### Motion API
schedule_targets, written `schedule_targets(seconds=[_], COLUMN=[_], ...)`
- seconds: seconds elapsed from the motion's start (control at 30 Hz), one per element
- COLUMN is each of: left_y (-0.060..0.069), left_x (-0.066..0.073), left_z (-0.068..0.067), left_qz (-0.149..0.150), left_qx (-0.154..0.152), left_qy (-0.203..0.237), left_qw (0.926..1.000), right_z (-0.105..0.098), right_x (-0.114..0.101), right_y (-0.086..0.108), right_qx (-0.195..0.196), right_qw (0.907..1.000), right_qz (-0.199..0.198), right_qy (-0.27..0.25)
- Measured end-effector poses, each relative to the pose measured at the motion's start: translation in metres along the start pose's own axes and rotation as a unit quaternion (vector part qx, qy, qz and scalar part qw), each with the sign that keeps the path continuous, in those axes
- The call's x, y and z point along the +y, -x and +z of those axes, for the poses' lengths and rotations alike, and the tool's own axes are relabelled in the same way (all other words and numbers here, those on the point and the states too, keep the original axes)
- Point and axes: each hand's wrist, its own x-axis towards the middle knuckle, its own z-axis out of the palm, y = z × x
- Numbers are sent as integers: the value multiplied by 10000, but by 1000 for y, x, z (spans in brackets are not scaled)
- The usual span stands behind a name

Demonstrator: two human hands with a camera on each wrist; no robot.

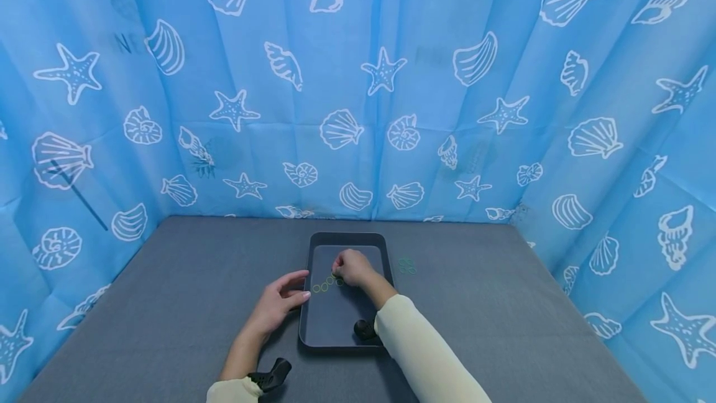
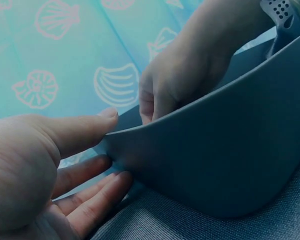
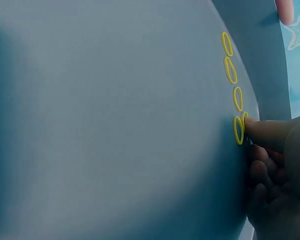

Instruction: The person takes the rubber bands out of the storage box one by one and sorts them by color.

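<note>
Several small yellow rings lie in a slanting row on the floor of a dark grey rectangular tray. Over the tray, my right hand reaches down with curled fingers and pinches a yellow ring at the row's end. That ring is partly hidden by a fingertip and sits against its neighbour. My left hand is at the tray's left side, thumb and fingers extended. In the left wrist view its thumb is by the rim and the fingertips rest near the outer wall.
Several green rings lie on the grey cloth-covered table, just right of the tray. Blue curtains printed with seashells and starfish hang behind and at both sides. Each wrist carries a black strapped device.
</note>
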Motion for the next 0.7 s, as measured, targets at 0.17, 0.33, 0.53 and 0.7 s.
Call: schedule_targets(seconds=[0.17,0.33,0.53,0.7], left_y=[0,-1,-2,-1], left_x=[-1,-1,0,0], left_z=[-1,0,1,1], left_qz=[-13,-8,-52,-41], left_qx=[3,-39,-28,-17], left_qy=[18,26,-29,-40], left_qw=[10000,10000,10000,10000], right_z=[-2,-8,-20,-35], right_x=[-1,-3,-4,-3], right_y=[1,6,12,16], right_qx=[-133,-154,-82,-36], right_qw=[9998,9993,9977,9965], right_qz=[-143,-293,-594,-803], right_qy=[31,-193,-329,-246])
